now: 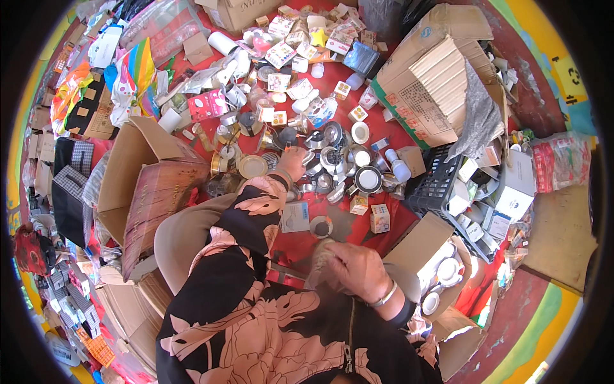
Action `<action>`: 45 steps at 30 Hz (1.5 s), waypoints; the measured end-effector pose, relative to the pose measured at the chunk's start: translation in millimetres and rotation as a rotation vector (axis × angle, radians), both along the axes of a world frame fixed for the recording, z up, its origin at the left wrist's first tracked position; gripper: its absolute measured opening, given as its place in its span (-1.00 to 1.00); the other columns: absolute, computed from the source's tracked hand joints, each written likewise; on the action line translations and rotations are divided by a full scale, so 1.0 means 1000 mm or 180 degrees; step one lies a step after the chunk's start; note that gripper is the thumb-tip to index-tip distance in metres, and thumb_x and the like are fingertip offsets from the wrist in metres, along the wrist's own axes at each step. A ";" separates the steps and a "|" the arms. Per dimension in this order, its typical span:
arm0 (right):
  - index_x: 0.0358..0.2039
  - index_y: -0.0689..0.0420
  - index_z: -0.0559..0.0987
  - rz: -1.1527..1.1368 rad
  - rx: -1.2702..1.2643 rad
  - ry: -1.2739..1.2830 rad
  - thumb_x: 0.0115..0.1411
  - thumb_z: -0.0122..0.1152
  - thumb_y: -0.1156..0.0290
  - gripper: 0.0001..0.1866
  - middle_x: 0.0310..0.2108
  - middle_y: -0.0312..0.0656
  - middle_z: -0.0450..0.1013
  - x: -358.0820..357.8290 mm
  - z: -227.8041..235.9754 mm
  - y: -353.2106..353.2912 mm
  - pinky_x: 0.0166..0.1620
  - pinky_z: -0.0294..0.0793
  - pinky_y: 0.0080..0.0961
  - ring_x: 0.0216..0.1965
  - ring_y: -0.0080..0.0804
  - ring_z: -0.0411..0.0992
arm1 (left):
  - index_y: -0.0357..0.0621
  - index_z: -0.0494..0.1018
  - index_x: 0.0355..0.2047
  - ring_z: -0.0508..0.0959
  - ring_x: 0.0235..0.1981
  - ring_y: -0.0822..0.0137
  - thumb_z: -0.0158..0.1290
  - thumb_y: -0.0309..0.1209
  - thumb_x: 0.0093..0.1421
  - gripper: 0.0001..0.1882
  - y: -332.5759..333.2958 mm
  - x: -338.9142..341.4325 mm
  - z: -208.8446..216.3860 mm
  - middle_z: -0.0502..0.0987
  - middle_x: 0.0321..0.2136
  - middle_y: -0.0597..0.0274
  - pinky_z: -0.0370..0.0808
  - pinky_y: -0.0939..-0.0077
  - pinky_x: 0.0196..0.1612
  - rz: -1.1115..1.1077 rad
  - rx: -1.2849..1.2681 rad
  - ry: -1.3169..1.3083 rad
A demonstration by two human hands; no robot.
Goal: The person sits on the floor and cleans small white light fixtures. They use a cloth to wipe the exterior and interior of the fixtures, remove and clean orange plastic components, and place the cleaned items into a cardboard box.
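Note:
My left hand [292, 162] reaches forward into a heap of small round metal lids and jars [332, 163] on a red cloth [332, 80], its fingers down among them; what it grips is hidden. My right hand [355, 267] is close to my body, curled around a crumpled greyish cloth [322, 261]. A bracelet sits on that wrist. My sleeves are black with pink flowers.
An open brown cardboard box [150, 185] lies at my left. A black plastic crate [441, 185] with white boxes stands at the right, beside a big carton [425, 83]. Small printed cartons [379, 219], white bottles [400, 168] and bags litter the cloth.

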State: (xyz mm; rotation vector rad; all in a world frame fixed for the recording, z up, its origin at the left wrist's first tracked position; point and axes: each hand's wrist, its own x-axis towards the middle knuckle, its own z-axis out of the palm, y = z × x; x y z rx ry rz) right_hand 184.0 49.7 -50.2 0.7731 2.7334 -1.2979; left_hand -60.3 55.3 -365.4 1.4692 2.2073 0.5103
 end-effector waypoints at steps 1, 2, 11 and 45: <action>-0.33 0.09 0.49 -0.0035 0.0089 0.0035 0.10 0.09 0.29 -0.82 -0.53 -0.13 0.45 -0.001 -0.002 0.000 -0.45 0.43 -0.30 -0.49 -0.12 0.44 | -0.15 0.33 -0.26 0.48 -0.27 0.05 0.06 -0.46 -0.10 -0.67 -0.002 -0.006 0.003 0.49 -0.37 0.00 0.40 0.21 -0.22 0.0178 0.0042 -0.0354; -0.35 0.10 0.50 -0.0107 0.0107 0.0053 0.09 0.09 0.29 -0.82 -0.53 -0.13 0.45 0.000 -0.001 0.000 -0.45 0.43 -0.30 -0.48 -0.11 0.44 | -0.16 0.31 -0.26 0.50 -0.31 0.04 0.08 -0.44 -0.12 -0.64 0.001 -0.009 0.016 0.50 -0.38 -0.02 0.41 0.20 -0.24 0.0280 0.0081 -0.0711; -0.25 0.24 0.52 -0.2070 -0.3085 0.1579 0.22 0.02 0.18 -0.65 -0.49 -0.26 0.47 0.021 0.004 0.030 -0.48 0.38 -0.65 -0.56 -0.45 0.43 | -0.28 0.32 -0.29 0.53 -0.32 0.17 0.00 -0.62 -0.01 -0.77 -0.025 0.020 0.170 0.46 -0.32 0.09 0.50 0.31 -0.22 0.1589 0.1401 -0.5431; -0.17 0.17 0.52 -0.2098 -0.3133 0.2496 0.24 -0.01 0.34 -0.76 -0.35 -0.30 0.50 0.074 0.042 -0.090 -0.34 0.43 -0.62 -0.41 -0.58 0.44 | -0.23 0.23 0.03 0.41 0.00 0.24 -0.06 -0.37 0.22 -0.61 -0.228 0.146 0.360 0.40 -0.04 0.15 0.35 0.23 0.09 0.1100 0.1727 -0.6810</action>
